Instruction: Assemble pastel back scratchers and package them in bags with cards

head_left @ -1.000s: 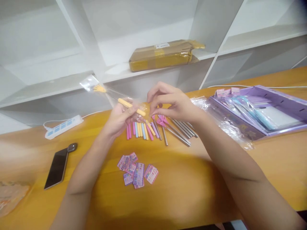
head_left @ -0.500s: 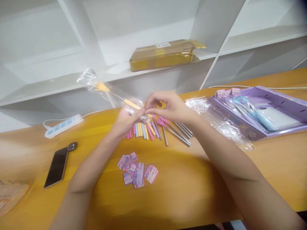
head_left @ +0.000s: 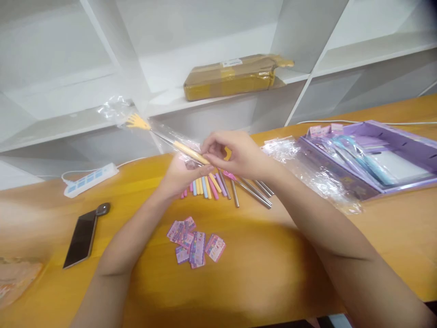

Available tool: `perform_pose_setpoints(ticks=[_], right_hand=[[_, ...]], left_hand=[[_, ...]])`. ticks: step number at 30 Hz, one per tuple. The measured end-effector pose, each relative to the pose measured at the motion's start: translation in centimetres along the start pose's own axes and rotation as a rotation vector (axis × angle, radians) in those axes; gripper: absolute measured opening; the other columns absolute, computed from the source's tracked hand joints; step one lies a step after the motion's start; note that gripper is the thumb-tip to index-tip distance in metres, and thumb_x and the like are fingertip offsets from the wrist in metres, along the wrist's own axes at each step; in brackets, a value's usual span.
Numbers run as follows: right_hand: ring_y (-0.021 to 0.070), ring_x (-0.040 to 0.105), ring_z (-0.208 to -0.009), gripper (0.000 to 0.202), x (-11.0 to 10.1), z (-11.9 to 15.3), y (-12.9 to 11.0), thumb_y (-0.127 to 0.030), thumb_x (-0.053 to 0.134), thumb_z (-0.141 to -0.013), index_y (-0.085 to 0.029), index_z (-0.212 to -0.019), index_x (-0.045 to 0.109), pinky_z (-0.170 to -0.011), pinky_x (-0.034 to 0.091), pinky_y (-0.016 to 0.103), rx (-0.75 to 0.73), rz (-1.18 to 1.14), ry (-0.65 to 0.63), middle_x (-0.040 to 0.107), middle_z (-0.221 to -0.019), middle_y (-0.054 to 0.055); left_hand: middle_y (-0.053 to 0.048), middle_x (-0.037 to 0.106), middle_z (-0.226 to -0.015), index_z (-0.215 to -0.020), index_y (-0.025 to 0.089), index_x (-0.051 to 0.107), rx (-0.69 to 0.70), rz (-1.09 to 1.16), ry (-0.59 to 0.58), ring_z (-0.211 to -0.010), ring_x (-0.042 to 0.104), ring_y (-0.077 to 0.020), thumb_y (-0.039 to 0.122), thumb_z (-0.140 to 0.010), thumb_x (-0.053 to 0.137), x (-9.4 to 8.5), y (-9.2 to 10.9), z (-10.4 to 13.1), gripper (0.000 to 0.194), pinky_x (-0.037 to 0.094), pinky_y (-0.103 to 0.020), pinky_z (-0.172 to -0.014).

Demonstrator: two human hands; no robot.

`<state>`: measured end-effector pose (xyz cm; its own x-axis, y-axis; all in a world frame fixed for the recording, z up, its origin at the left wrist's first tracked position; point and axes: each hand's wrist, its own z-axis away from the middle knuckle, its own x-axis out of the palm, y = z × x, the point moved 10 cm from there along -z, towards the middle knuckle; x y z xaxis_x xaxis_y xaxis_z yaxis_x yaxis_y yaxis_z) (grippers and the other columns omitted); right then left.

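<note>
A yellow back scratcher (head_left: 189, 151) with a hand-shaped head and metal shaft slants up to the left, inside a clear plastic bag (head_left: 114, 109). My left hand (head_left: 182, 175) is closed around the bagged handle from below. With thumb and forefinger, my right hand (head_left: 234, 154) pinches at the handle's lower end; whether it grips the handle itself or the bag's edge is hard to see. Beneath both hands lie several coloured handles (head_left: 206, 187), metal rods (head_left: 254, 193) and pink hand-shaped heads (head_left: 228, 175), partly covered by my hands.
Small printed cards (head_left: 196, 248) lie in front. At right, a purple box (head_left: 370, 189) holds bagged scratchers, beside crumpled clear bags (head_left: 317, 177). A phone (head_left: 81, 239), a mouse (head_left: 103, 209) and a power strip (head_left: 91, 179) are at left. A taped carton (head_left: 232, 82) rests on the shelf.
The scratcher's head and bag have shifted slightly left and up. My right hand has moved a little left, and more of the yellow handle shows between my hands.
</note>
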<state>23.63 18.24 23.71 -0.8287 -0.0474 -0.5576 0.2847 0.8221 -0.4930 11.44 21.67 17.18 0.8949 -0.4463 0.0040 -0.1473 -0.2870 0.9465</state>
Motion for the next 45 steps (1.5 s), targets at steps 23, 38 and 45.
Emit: perform_pose_setpoints(ticks=[23,38,45], right_hand=[[0.013,0.072,-0.085,0.041,4.0,0.8,0.9,-0.052,0.066,-0.108,-0.011,-0.105,0.073,-0.076,0.053,0.022,0.211,-0.52,-0.362,0.078,-0.096,0.006],[0.0078,0.066,-0.069,0.046,5.3,0.8,0.5,-0.051,0.066,-0.109,-0.011,-0.087,0.072,-0.068,0.053,0.018,0.211,-0.691,-0.362,0.071,-0.073,0.002],[0.0067,0.064,-0.062,0.056,5.6,1.0,0.8,-0.057,0.06,-0.111,-0.011,-0.081,0.072,-0.059,0.052,0.015,0.223,-0.72,-0.345,0.074,-0.074,0.005]], left_hand=[[-0.005,0.078,-0.086,-0.107,0.018,0.069,-0.109,-0.126,-0.25,-0.07,0.077,-0.0184,0.043,-0.084,0.097,1.0,1.8,1.5,0.044,0.065,-0.028,-0.062],[-0.006,0.083,-0.091,-0.117,0.02,0.066,-0.069,-0.165,-0.307,-0.082,0.083,-0.0218,0.041,-0.095,0.088,1.0,1.7,2.1,0.037,0.067,-0.03,-0.068],[-0.009,0.083,-0.099,-0.113,0.02,0.07,-0.099,-0.175,-0.412,-0.087,0.083,-0.0226,0.042,-0.1,0.081,1.2,0.9,2.5,0.027,0.061,-0.025,-0.055]])
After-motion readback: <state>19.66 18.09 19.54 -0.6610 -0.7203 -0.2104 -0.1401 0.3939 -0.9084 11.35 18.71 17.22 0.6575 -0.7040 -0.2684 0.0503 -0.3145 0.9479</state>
